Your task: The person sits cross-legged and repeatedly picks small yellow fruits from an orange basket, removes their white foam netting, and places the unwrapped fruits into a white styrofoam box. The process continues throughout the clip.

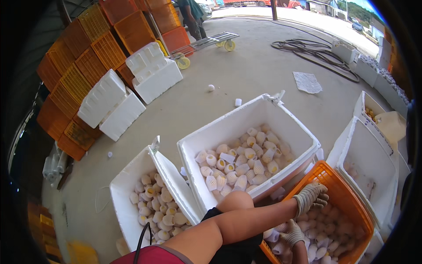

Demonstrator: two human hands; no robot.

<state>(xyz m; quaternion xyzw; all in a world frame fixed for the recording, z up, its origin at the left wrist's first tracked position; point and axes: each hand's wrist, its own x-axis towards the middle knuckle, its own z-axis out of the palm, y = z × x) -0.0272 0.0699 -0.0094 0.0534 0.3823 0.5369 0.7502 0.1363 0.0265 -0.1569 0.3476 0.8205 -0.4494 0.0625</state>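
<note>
Both my hands wear pale knitted gloves and are at an orange plastic crate (324,172) full of small round fruit in white foam nets (336,229). My left hand (312,197) hangs over the crate's upper part, fingers a little bent and apart, with nothing visible in them. Lower down, near the crate's left side, my right hand (292,234) has its fingers curled in beside white foam nets; what they hold is hidden. A white foam box (206,136) left of the crate holds more netted fruit, some showing yellow.
Another foam box (124,185) of netted fruit stands at my left. White foam boxes (367,163) crowd the right. Orange crates (90,61) are stacked far left, near a flat trolley (215,40) and a standing person (192,17). A dark hose (314,52) lies coiled on the floor.
</note>
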